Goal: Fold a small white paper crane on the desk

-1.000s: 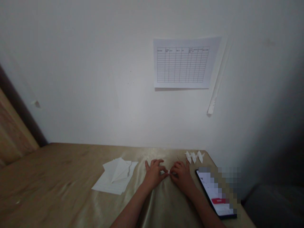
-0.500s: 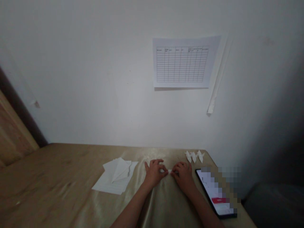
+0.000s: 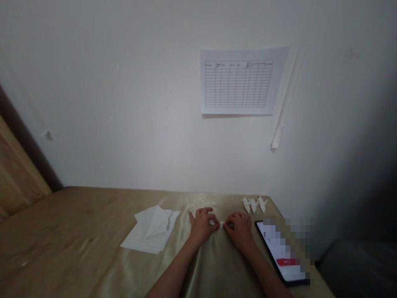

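Observation:
My left hand and my right hand rest close together on the tan table, fingers curled. Between their fingertips they pinch a small white piece of paper, most of it hidden by the fingers. Three small folded white paper figures stand just beyond my right hand, near the wall. A loose stack of white paper sheets lies to the left of my left hand.
A phone with a lit screen lies at the table's right edge beside my right forearm. A printed table sheet hangs on the white wall. Wooden furniture stands at the far left.
Both hands have shifted slightly away from me and the fingertips have parted a little, with the small paper still pinched between them.

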{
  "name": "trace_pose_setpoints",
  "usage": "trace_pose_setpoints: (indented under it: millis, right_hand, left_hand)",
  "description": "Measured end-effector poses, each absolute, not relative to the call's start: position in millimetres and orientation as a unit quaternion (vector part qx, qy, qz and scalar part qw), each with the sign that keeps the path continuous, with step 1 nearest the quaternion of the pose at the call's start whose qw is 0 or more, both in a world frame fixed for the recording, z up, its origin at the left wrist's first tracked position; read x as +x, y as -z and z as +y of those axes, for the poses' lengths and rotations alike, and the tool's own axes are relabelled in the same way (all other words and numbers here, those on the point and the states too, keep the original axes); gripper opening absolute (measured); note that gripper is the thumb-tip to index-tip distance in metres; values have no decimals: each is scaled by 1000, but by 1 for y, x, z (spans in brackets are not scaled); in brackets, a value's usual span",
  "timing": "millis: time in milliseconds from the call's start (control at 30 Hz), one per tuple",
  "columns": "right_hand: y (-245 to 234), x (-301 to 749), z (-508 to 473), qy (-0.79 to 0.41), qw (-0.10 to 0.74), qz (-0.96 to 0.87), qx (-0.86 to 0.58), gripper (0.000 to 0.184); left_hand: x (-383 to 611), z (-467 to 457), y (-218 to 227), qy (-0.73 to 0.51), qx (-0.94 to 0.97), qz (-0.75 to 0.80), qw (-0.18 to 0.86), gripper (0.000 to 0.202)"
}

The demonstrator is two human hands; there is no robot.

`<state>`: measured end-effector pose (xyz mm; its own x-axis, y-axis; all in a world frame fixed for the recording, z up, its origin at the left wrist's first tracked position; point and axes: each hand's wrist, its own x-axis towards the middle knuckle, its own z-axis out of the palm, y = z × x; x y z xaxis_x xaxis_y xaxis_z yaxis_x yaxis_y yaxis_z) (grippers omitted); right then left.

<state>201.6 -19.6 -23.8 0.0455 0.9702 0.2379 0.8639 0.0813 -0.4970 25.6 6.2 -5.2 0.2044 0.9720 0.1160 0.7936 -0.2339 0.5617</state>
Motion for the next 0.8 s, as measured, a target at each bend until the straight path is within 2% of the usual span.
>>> trace_pose_setpoints:
  millis: [567,800]
  right_hand:
    - [18,196,-19,-98,252,-661,-700,15]
    - [25,199,-20,-106,268,-677,-678,18]
  left_hand:
    - [33,3,4,-222,740,610,176,5]
    - [32,1,2,-209,746,609,171,13]
